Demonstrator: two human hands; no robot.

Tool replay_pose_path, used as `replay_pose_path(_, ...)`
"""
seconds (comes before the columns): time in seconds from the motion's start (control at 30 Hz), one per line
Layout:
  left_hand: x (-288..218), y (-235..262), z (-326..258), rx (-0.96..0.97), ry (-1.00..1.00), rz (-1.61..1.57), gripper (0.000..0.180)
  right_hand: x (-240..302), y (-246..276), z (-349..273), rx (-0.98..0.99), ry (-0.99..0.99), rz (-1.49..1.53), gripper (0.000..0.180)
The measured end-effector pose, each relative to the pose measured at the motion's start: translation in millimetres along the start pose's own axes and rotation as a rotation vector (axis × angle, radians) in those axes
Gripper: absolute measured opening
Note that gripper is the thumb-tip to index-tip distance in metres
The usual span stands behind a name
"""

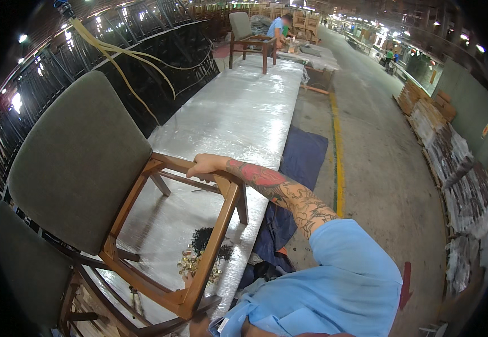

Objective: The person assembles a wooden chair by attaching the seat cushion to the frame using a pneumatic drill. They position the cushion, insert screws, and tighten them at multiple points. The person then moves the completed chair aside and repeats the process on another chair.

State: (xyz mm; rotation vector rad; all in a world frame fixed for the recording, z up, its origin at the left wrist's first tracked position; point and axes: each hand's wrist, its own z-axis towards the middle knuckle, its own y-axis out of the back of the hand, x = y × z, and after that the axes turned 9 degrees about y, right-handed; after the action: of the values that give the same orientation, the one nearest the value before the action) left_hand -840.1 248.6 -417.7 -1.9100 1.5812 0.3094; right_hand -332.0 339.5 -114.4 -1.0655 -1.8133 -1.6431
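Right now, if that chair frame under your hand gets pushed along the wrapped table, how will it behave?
The chair frame is probably stiff: jointed wood rails. It may slide easily, since the table carries glossy plastic wrap. The tall padded backrest could make it top-heavy and tip-prone. The right hand grips the front rail.

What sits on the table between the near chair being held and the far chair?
Only bare plastic-wrapped table between the near chair and far chair, per the head view.
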Motion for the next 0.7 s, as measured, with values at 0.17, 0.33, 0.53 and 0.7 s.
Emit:
replay_pose_path(0.17,-12.7,-12.4,42.5,0.102,0.033,0.018,0.032,-18.3,-5.6,17.1,-0.173,0.12,-0.29,0.066)
replay_pose_path(0.33,-23.6,-16.7,78.9,0.192,0.059,0.02,0.031,-16.2,-7.7,16.9,-0.159,0.137,-0.277,0.066)
replay_pose_path(0.53,-26.9,-25.9,110.7,0.265,0.088,0.032,0.03,-16.6,-7.0,15.5,-0.153,0.122,-0.23,0.067)
replay_pose_path(0.7,-26.9,-32.4,129.0,0.316,0.112,0.044,0.028,-13.1,-8.3,13.4,-0.159,0.134,-0.208,0.068)
